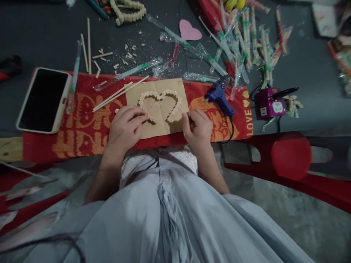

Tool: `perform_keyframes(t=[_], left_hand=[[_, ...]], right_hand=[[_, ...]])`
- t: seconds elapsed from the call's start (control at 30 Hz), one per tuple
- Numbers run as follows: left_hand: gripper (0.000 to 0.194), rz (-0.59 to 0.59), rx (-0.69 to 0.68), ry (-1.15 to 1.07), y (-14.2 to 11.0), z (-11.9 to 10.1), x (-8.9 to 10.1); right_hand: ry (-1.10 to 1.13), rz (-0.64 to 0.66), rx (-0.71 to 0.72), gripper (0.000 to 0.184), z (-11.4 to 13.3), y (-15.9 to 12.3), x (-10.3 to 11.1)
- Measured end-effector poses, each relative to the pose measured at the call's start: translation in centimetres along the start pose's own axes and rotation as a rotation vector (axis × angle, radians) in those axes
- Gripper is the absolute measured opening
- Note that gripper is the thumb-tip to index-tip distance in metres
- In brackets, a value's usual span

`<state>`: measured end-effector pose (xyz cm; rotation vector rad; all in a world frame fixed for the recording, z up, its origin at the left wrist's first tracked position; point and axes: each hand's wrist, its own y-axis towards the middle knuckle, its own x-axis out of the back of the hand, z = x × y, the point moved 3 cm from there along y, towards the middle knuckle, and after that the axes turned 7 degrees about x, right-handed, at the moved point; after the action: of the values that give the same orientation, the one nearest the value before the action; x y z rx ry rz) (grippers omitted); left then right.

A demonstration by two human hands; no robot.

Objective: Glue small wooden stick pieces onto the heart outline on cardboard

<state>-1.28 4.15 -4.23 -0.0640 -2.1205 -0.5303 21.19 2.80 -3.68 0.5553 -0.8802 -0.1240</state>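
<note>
A heart outline (175, 95) built from short pieces of wooden stick stands on creased brown cardboard (160, 128). At its lower tip the two sides are apart. My left hand (126, 126) lies over the cardboard's left edge, its fingers bent together against the lower left side of the heart. By the right edge of the cardboard is my right hand (199, 128), with fingers curled and thumb pressed to them; whatever is in that pinch is too small to make out. A blue glue gun (221, 98) rests just beyond the right hand.
Under the cardboard is a red towel (241, 126). A phone (45, 100) lies left, near loose chopsticks (115, 95). Cut stick pieces (130, 55), wrapped chopsticks (246, 36) and a pink paper heart (189, 30) lie behind. A purple box (270, 102) stands right, above a red stool (290, 155).
</note>
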Motion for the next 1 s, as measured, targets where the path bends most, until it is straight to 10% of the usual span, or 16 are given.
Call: perform_keyframes(t=[0.27,0.53,1.0], left_hand=[[0.03,-0.256,-0.04,-0.142,-0.3,0.0,1.1],[0.028,-0.457,0.216,0.037,-1.4,2.0,5.3],[0.029,-0.172,0.303,0.263,-1.2,4.5,3.0]], right_hand=[[-0.043,-0.063,-0.011,0.04,-0.7,-0.5,0.6],[0.031,-0.047,0.006,0.032,-1.0,-1.1,0.2],[0.044,0.01,0.107,0.021,-0.5,-1.1,-0.3]])
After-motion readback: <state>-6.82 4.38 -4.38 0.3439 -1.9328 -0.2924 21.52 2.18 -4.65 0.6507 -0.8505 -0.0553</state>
